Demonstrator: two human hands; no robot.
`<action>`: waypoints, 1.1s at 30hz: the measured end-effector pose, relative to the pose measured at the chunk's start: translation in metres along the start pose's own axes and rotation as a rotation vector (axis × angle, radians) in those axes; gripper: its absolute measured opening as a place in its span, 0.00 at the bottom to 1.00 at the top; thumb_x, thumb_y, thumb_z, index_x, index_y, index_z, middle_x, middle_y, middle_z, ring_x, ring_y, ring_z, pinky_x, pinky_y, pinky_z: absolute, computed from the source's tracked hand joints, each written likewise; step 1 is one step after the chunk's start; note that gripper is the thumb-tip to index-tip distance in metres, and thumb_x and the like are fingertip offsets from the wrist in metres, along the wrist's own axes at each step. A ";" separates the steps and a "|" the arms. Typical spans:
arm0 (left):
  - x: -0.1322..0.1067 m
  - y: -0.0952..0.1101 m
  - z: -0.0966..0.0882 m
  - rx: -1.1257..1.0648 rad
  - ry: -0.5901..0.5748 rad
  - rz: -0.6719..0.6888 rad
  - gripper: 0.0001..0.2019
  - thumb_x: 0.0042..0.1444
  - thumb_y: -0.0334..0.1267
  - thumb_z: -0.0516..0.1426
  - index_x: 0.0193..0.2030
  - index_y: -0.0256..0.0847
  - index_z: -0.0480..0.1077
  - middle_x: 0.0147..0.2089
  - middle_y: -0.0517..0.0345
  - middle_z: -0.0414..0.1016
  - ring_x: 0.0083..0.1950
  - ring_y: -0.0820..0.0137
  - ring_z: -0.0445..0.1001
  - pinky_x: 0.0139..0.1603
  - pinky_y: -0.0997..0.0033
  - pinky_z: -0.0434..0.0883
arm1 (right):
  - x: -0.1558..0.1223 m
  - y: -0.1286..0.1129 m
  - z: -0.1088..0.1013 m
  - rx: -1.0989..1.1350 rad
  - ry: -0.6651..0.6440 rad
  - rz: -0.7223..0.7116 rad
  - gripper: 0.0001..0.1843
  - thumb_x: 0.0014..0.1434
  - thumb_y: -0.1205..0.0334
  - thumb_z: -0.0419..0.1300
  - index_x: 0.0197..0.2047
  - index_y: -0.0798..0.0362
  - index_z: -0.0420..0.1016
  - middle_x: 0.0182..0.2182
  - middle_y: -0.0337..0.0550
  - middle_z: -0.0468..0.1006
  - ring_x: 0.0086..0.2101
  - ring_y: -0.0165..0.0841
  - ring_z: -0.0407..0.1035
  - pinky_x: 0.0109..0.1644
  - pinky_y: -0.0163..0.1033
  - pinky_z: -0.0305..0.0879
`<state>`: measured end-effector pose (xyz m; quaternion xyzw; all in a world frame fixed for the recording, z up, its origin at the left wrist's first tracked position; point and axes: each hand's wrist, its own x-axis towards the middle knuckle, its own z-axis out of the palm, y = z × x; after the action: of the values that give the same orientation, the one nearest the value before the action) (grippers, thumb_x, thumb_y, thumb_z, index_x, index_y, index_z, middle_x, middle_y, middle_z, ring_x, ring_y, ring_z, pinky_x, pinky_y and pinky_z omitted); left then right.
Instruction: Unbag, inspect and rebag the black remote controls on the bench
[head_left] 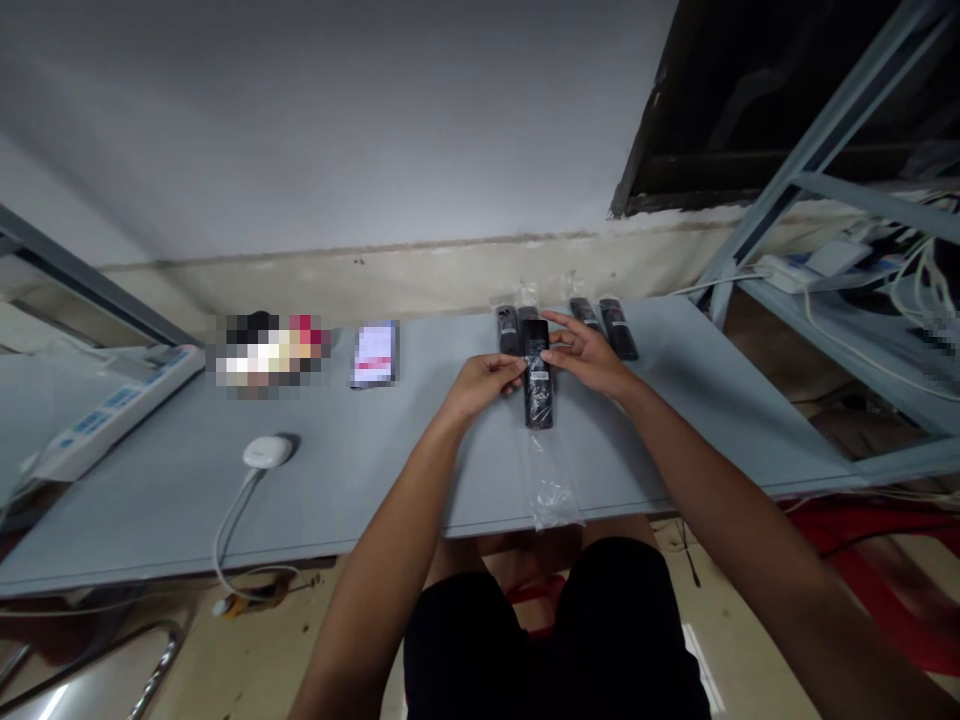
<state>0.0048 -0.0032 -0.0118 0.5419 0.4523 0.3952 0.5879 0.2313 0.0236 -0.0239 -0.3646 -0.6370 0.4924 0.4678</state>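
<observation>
Black remote [538,390] in its clear plastic sleeve [551,487] sits between our hands over the grey desk [315,500], left grip [480,388] pinching its side, right grip [589,355] spread at its top, four more sleeved remotes [619,330] lined up at the far edge.

readable text: none | white label [539,376] on black remote control [538,402]: too small | printed card [374,354]: pixelated

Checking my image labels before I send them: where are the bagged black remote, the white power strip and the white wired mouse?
Bagged black remote [538,385]: head view, middle of its body.
White power strip [112,415]: head view, middle of its top face.
White wired mouse [267,451]: head view, top of its shell.
</observation>
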 end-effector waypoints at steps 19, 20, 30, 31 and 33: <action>0.003 -0.001 0.007 0.109 0.073 0.068 0.08 0.55 0.39 0.64 0.38 0.36 0.80 0.32 0.56 0.78 0.31 0.73 0.69 0.35 0.71 0.65 | -0.007 -0.010 0.003 -0.285 -0.230 -0.066 0.29 0.67 0.32 0.60 0.35 0.48 0.88 0.40 0.47 0.81 0.44 0.42 0.76 0.55 0.50 0.68; 0.004 -0.002 0.007 0.110 0.079 0.072 0.08 0.55 0.38 0.64 0.38 0.36 0.80 0.32 0.56 0.78 0.31 0.73 0.69 0.35 0.71 0.65 | -0.007 -0.010 0.003 -0.289 -0.248 -0.057 0.30 0.67 0.31 0.59 0.35 0.48 0.88 0.40 0.47 0.81 0.44 0.42 0.76 0.54 0.50 0.68; 0.008 -0.011 0.006 0.040 0.123 0.186 0.09 0.58 0.40 0.66 0.38 0.37 0.76 0.35 0.55 0.79 0.36 0.71 0.74 0.42 0.71 0.70 | -0.006 -0.001 0.000 -0.393 -0.284 -0.075 0.28 0.69 0.39 0.59 0.40 0.54 0.88 0.36 0.46 0.82 0.35 0.36 0.73 0.42 0.41 0.67; 0.008 -0.011 0.006 0.019 0.132 0.182 0.09 0.58 0.41 0.67 0.38 0.37 0.75 0.35 0.56 0.79 0.37 0.70 0.75 0.42 0.71 0.71 | -0.005 0.001 0.000 -0.390 -0.261 -0.092 0.25 0.68 0.41 0.61 0.43 0.54 0.88 0.37 0.46 0.83 0.35 0.36 0.73 0.43 0.41 0.67; 0.009 -0.012 0.004 -0.015 0.150 0.169 0.10 0.58 0.41 0.67 0.38 0.38 0.74 0.35 0.56 0.78 0.37 0.70 0.75 0.42 0.70 0.73 | -0.004 0.005 0.000 -0.359 -0.214 -0.086 0.23 0.66 0.47 0.64 0.56 0.51 0.85 0.39 0.44 0.83 0.35 0.34 0.72 0.42 0.40 0.68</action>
<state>0.0111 0.0026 -0.0245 0.5428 0.4446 0.4860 0.5210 0.2325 0.0209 -0.0300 -0.3600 -0.7756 0.3864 0.3456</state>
